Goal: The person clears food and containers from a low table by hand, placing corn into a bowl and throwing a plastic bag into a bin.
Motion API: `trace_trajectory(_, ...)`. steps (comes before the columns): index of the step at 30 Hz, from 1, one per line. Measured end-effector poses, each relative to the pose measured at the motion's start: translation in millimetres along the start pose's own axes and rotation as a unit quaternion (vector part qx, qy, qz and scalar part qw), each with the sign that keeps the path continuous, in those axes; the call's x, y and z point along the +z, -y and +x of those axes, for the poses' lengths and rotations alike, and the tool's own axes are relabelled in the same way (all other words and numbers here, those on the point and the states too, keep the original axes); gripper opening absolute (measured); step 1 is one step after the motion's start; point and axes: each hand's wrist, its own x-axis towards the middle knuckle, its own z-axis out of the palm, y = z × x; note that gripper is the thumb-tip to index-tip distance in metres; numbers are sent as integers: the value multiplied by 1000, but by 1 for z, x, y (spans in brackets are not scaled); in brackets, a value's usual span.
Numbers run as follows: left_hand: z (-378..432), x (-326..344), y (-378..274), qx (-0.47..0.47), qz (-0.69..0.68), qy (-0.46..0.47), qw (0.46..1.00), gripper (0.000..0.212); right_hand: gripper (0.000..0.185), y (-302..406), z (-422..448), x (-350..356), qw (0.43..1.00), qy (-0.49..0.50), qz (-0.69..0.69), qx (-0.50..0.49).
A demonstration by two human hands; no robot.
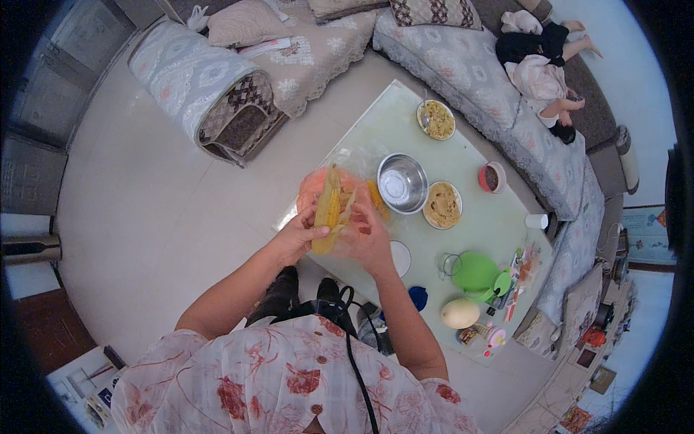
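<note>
An ear of corn (334, 202), partly in its pale husk, stands nearly upright in my left hand (302, 234), whose thumb lies across its lower part. Beside it, my right hand (364, 234) pinches a loose strip of husk (349, 209) between thumb and fingers. Behind both hands is an orange-pink plastic bag (309, 184) at the table's edge. Another yellow ear of corn (376, 194) lies just past my right hand, partly hidden. An empty steel bowl (402, 183) is right of that ear.
On the glass-topped table (374, 125) are plates of food (443, 205) (436, 120), a red cup (492, 177), a glass (449, 264), a green pitcher (477, 274) and a pale melon (460, 314). Covered sofas (450, 70) border the table; a person (537, 81) lies on one. A black cable (352, 352) hangs before me.
</note>
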Motion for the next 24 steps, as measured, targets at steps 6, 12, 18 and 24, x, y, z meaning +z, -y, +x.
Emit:
trace_trajectory(6,-1,-1,1,-9,-69,41,997,59,52,10,1,6,996,-13,-65,-59)
trace_trajectory(12,-6,-6,0,-38,-75,64,994,58,31,5,16,-2,977,-69,-113,-169)
trace_trajectory(18,-8,-5,5,-21,0,56,998,49,11,18,31,10,985,-72,-112,-110)
trace_trajectory(24,-12,-5,0,-30,0,58,998,47,14,9,34,13,991,-75,-64,-92)
